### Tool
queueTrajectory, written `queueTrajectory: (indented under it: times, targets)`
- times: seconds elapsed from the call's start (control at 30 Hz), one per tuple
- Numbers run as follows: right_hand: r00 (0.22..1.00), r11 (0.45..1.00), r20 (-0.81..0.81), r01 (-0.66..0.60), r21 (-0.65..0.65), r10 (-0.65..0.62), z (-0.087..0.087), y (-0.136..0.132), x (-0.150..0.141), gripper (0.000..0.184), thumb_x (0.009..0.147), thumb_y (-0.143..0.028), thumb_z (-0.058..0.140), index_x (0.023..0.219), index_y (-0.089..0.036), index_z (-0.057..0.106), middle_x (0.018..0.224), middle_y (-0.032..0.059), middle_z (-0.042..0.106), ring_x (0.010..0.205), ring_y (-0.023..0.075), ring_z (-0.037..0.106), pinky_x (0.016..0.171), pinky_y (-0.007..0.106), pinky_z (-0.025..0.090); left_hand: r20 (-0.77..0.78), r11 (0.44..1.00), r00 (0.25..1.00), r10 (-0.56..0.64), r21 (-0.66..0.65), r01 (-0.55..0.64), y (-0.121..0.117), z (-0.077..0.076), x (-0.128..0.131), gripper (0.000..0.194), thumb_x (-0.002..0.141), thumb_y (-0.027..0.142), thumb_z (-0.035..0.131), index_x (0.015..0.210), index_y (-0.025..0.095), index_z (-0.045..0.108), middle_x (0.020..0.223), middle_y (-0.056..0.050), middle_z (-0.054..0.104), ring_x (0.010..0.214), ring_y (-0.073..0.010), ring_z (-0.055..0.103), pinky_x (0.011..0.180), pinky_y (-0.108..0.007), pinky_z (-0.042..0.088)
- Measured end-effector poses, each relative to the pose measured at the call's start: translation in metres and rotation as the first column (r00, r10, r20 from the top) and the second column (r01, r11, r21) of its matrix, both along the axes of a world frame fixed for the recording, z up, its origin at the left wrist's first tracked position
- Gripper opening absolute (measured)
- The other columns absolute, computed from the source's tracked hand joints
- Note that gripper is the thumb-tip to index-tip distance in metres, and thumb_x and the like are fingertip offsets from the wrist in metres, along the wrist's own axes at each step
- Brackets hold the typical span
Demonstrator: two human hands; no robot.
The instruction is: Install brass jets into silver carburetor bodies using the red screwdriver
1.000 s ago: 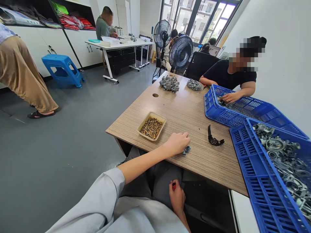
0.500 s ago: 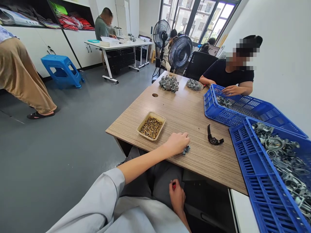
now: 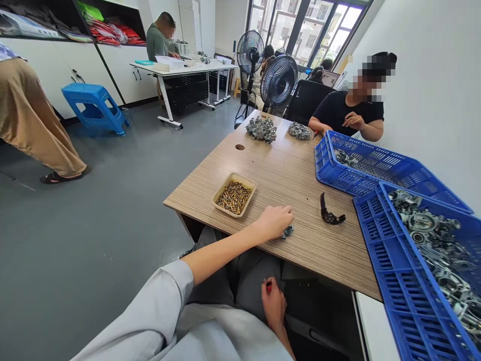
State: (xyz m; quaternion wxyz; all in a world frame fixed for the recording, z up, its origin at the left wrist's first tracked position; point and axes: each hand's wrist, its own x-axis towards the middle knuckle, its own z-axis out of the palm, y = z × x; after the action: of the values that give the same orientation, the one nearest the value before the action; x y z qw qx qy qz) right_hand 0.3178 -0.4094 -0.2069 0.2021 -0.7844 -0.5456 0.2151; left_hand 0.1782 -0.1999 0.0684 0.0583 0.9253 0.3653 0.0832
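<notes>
My left hand [image 3: 273, 221] rests on the wooden table [image 3: 285, 175], fingers curled over a small grey metal part [image 3: 288, 231] that pokes out at its right side. Just left of it stands a beige tray of brass screws [image 3: 234, 195]. My right hand [image 3: 273, 303] lies in my lap below the table edge, closed round a small red-tipped thing [image 3: 269, 287] I cannot make out. A black wristwatch [image 3: 329, 211] lies on the table to the right of my left hand.
A blue crate of metal castings [image 3: 424, 260] sits at my right; a second blue crate [image 3: 376, 168] lies beyond it, before a seated person in black. Two metal-part piles [image 3: 262, 129] and two fans [image 3: 278, 80] stand at the far end. A person walks at left.
The seated person across lifted a hand out of the far blue crate toward the chest. My own hands have stayed put.
</notes>
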Motion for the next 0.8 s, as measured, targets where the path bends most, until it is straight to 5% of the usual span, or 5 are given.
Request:
queueTrajectory:
  times: [0.17, 0.33, 0.47, 0.7, 0.8]
  targets:
    - [0.988, 0.990, -0.155, -0.006, 0.138, 0.027, 0.036, -0.003, -0.013, 0.047, 0.101, -0.068, 0.045, 0.086, -0.027, 0.062, 0.072, 0.0059, 0.074, 0.063, 0.0265, 0.071, 0.060, 0.033, 0.045, 0.073, 0.999, 0.997, 0.016, 0.037, -0.019, -0.002, -0.005, -0.009, 0.023, 0.107, 0.033, 0.063, 0.123, 0.016, 0.066, 0.130, -0.013, 0.068, 0.122, -0.0307, 0.066, 0.089, -0.041, 0.062]
    - [0.979, 0.927, -0.202, 0.100, 0.362, -0.026, 0.132, 0.010, -0.029, 0.050, 0.103, -0.072, 0.056, 0.091, -0.024, 0.065, 0.068, 0.0009, 0.065, 0.058, 0.0199, 0.060, 0.063, 0.030, 0.048, 0.203, 0.981, 0.966, 0.157, -0.141, -0.130, -0.010, -0.023, -0.022, 0.035, 0.110, 0.048, 0.060, 0.131, 0.020, 0.059, 0.130, -0.010, 0.069, 0.122, -0.0280, 0.067, 0.098, -0.039, 0.060]
    - [0.983, 0.931, -0.163, 0.131, 0.342, -0.079, 0.198, 0.045, -0.025, 0.052, 0.100, -0.075, 0.061, 0.103, -0.024, 0.068, 0.074, 0.0032, 0.073, 0.067, 0.0234, 0.068, 0.068, 0.032, 0.049, 0.355, 0.959, 0.912, 0.207, -0.257, -0.117, -0.017, -0.038, -0.024, 0.031, 0.111, 0.046, 0.058, 0.132, 0.023, 0.061, 0.133, -0.008, 0.068, 0.124, -0.0258, 0.069, 0.099, -0.037, 0.060]
    - [0.996, 0.961, -0.057, 0.075, 0.268, -0.062, 0.213, 0.088, -0.008, 0.058, 0.100, -0.079, 0.054, 0.084, -0.026, 0.068, 0.074, 0.0072, 0.075, 0.068, 0.0252, 0.065, 0.067, 0.035, 0.043, 0.621, 0.914, 0.741, 0.256, -0.405, 0.024, -0.019, -0.065, -0.029, 0.039, 0.105, 0.052, 0.067, 0.131, 0.023, 0.066, 0.133, -0.008, 0.071, 0.124, -0.0254, 0.070, 0.109, -0.037, 0.056]
    - [0.970, 0.968, -0.241, 0.099, 0.229, -0.042, 0.212, 0.098, -0.008, 0.065, 0.091, -0.086, 0.061, 0.075, -0.023, 0.067, 0.068, 0.0089, 0.073, 0.059, 0.0217, 0.060, 0.059, 0.033, 0.043, 0.660, 0.901, 0.713, 0.234, -0.423, 0.095, -0.019, -0.074, -0.032, 0.040, 0.106, 0.052, 0.065, 0.132, 0.021, 0.067, 0.133, -0.010, 0.071, 0.125, -0.0258, 0.069, 0.110, -0.038, 0.055]
